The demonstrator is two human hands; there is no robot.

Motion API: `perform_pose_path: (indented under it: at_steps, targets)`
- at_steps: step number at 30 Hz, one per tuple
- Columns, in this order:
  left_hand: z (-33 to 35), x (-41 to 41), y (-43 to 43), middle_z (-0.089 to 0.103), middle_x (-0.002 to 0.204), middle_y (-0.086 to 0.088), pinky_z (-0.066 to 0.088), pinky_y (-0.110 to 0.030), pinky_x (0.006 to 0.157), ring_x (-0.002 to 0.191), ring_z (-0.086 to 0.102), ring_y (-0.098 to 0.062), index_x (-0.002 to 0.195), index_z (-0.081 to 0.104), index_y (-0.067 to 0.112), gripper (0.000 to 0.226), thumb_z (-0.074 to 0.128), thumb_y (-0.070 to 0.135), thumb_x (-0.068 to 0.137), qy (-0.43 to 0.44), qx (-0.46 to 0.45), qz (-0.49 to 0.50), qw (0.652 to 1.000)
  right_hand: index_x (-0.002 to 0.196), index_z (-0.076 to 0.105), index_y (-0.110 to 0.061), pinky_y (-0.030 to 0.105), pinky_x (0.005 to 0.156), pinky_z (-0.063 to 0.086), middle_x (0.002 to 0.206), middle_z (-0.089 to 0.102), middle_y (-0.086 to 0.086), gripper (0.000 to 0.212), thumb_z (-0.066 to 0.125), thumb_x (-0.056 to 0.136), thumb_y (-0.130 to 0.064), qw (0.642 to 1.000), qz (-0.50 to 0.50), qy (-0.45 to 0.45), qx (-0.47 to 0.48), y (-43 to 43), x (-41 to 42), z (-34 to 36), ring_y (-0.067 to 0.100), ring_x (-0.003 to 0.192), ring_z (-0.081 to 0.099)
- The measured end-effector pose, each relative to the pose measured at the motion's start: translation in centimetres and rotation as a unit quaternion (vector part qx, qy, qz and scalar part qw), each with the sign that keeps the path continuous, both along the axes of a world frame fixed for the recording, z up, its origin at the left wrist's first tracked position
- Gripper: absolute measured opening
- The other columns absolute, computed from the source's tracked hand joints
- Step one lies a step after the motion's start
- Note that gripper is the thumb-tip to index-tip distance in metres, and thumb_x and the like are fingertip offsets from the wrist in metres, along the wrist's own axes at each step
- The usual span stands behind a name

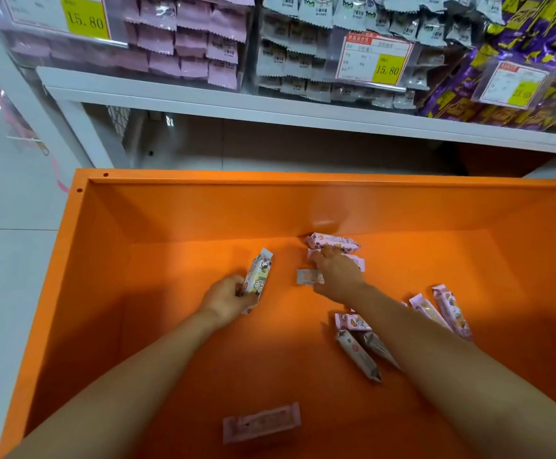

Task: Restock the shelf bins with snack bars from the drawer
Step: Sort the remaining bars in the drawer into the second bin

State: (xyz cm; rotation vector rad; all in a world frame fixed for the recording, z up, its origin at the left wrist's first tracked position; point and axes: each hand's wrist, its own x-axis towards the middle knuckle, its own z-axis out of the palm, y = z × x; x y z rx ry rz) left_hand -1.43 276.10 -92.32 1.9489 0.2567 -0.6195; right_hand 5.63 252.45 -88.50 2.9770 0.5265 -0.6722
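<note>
- Gathering is under way: the left hand (pixel 226 299) grips one pale snack bar (pixel 258 276), tilted slightly, inside the orange drawer (pixel 203 207).
- The right hand (pixel 336 273) reaches, fingers stretched out, over pink bars (pixel 333 242) by the back wall; it may be touching them, but hides the contact.
- Several loose bars (pixel 356 356) remain at the right and a front bar (pixel 261 422) nearer the camera.
- Shelf bins (pixel 190 44) above look stocked; their tops are cut off.
</note>
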Motion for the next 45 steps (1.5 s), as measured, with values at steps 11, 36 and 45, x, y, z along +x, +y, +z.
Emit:
perform_pose_path:
  at_steps: [11, 36, 45]
  targets:
    - [-0.5, 0.4, 1.0, 0.07, 0.102, -0.014, 0.052, -0.043, 0.087, 0.096, 0.068, -0.032, 0.084, 0.062, 0.02, 0.014, 0.071, 0.009, 0.086, 0.024, -0.061, 0.083, 0.994, 0.128, 0.042, -0.012, 0.034, 0.064, 0.048, 0.106, 0.064, 0.006, 0.056, 0.069, 0.088, -0.041, 0.988, -0.058, 0.043, 0.138, 3.7, -0.8, -0.8, 0.028, 0.092, 0.063]
    - [-1.2, 0.8, 1.4, 0.069, 0.108, -0.011, 0.053, -0.038, 0.091, 0.098, 0.067, -0.026, 0.117, 0.065, 0.01, 0.029, 0.068, 0.016, 0.088, 0.012, -0.069, 0.169, 0.983, 0.127, 0.041, -0.009, 0.039, 0.073, 0.05, 0.118, 0.051, 0.009, 0.065, 0.077, 0.079, -0.033, 0.99, -0.067, 0.072, 0.105, 4.2, -0.1, -1.8, 0.029, 0.101, 0.057]
    - [-1.1, 0.7, 1.7, 0.068, 0.109, -0.009, 0.053, -0.039, 0.092, 0.099, 0.066, -0.026, 0.111, 0.065, 0.014, 0.023, 0.068, 0.018, 0.089, 0.014, -0.066, 0.169, 0.983, 0.115, 0.072, -0.007, 0.026, 0.067, 0.045, 0.085, 0.06, -0.006, 0.031, 0.062, 0.086, 0.002, 0.958, -0.045, 0.17, 0.227, 3.5, 1.4, -1.1, 0.012, 0.077, 0.055]
